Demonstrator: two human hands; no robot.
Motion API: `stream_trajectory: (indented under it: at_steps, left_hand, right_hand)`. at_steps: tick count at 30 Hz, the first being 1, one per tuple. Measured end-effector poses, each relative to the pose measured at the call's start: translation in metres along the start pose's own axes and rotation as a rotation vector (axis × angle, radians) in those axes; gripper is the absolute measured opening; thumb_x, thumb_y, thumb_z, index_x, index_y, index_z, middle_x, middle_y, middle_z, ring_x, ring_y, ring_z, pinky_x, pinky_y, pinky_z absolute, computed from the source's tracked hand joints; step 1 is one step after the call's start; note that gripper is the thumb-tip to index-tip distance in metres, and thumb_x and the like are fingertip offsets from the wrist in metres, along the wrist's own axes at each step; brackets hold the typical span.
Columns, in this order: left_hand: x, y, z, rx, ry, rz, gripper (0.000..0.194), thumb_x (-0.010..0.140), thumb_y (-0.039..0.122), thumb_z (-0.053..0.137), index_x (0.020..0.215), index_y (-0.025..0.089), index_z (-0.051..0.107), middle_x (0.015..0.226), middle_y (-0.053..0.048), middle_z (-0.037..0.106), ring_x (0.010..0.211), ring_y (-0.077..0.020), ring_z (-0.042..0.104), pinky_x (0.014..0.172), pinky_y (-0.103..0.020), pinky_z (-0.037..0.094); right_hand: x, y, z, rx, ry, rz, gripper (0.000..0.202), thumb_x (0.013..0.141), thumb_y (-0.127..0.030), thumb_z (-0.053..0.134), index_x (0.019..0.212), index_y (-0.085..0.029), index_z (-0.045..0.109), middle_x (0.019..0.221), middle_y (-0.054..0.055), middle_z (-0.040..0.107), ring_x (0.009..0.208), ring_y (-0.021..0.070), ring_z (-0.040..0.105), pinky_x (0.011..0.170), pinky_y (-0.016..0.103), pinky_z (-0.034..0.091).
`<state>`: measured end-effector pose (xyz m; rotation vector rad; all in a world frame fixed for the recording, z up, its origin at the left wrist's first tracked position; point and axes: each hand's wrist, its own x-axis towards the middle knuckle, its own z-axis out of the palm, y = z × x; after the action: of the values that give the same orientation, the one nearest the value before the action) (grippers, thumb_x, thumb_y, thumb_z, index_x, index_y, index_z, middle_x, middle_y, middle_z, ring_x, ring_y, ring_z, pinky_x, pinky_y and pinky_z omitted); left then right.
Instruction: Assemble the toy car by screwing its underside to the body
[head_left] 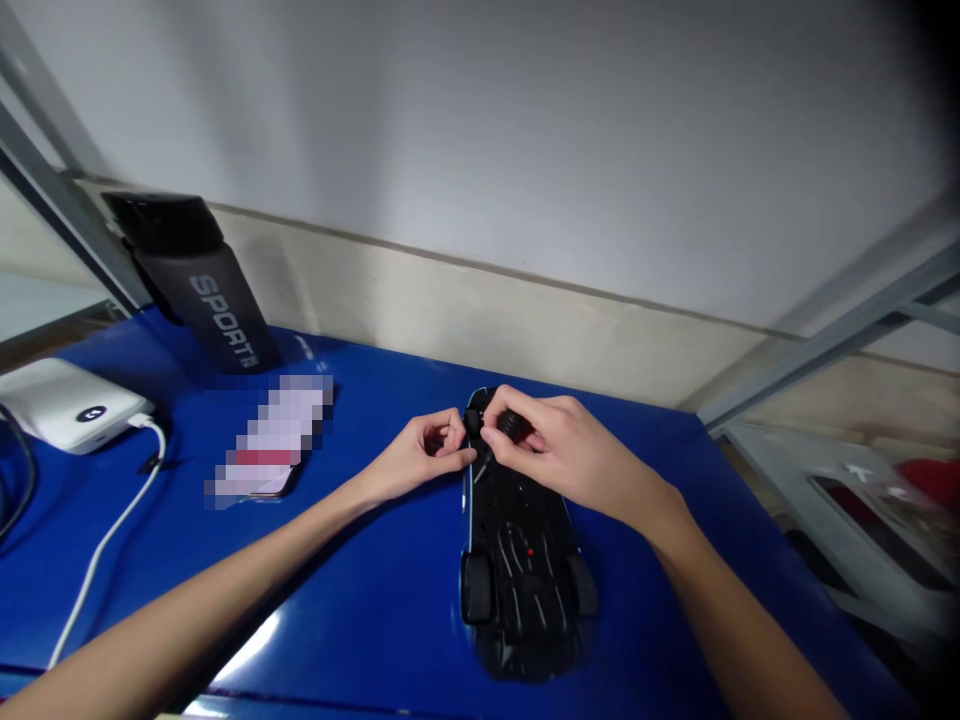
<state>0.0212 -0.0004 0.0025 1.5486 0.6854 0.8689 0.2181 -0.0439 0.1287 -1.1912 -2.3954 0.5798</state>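
Note:
A toy car (517,560) lies upside down on the blue table (367,610), its black underside facing up and two wheels showing at the near end. At its far left edge is my left hand (427,450), fingers curled in against the car by a small black wheel. My right hand (551,440) is bent over the far end of the car, thumb and fingers pinched together; what lies between the fingertips is too small to make out. A dark ribbed round part (511,424) shows within the curl of my right hand. A thin grey piece (482,468) rests on the underside.
On the left stand a dark bottle (217,300) marked SPORT and a white power bank (71,405) with a white cable (105,550). A phone (270,440), partly blurred out, lies between them and my left arm. A wall runs behind the table.

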Motion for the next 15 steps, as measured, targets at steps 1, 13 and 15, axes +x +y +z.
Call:
stream_trajectory:
  at_steps: [1,13,15]
  left_hand:
    - [0.0,0.0001,0.0002,0.002,0.003,0.001,0.034,0.082,0.029,0.069,0.072,0.02,0.038,0.069,0.007,0.036,0.062,-0.0089,0.03,0.059,-0.023,0.026]
    - [-0.0008,0.0008,0.0006,0.001,-0.002,-0.009,0.034,0.083,0.028,0.069,0.072,0.019,0.038,0.069,0.007,0.036,0.062,-0.0087,0.031,0.059,-0.023,0.025]
    - [-0.0007,0.0002,0.0005,-0.008,-0.003,-0.003,0.033,0.083,0.029,0.069,0.072,0.019,0.039,0.069,0.007,0.036,0.062,-0.0087,0.031,0.059,-0.023,0.026]
  right_hand:
    - [-0.0003,0.0002,-0.0003,0.002,-0.002,0.003,0.016,0.099,-0.036,0.048,0.09,-0.024,0.054,0.06,-0.008,0.048,0.05,0.0077,0.037,0.053,0.023,0.032]
    - [-0.0016,0.0003,-0.0016,0.022,-0.007,0.005,0.015,0.099,-0.035,0.047,0.09,-0.024,0.054,0.061,-0.008,0.046,0.05,0.0076,0.034,0.053,0.024,0.031]
    - [-0.0027,-0.0014,-0.0015,-0.006,-0.009,-0.002,0.016,0.1,-0.035,0.046,0.091,-0.024,0.054,0.063,-0.008,0.049,0.051,0.0077,0.037,0.054,0.024,0.032]
